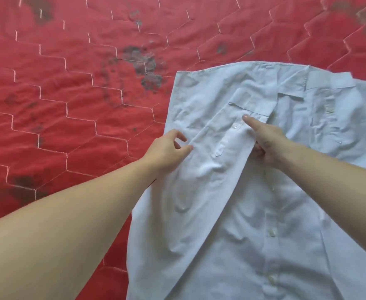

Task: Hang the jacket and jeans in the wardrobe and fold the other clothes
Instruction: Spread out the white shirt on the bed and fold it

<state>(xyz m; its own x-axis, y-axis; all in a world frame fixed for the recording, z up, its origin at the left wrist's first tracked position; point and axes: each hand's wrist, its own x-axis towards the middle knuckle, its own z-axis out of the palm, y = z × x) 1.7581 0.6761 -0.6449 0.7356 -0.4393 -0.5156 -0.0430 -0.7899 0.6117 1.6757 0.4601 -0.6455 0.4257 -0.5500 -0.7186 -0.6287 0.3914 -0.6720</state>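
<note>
Left hand (166, 151) pinching shirt (253, 191) fold edge, right hand (264, 141) gripping sleeve (227, 146) folded over shirt front, index finger straight, shirt flat on red quilt (69, 94)

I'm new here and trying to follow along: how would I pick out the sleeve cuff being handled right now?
Start from the red quilted bedcover, then find the pale blue shirt spread on its right side. The cuff lies across the shirt's chest below the collar, between the left hand and right hand; its small white button sets it apart.
</note>
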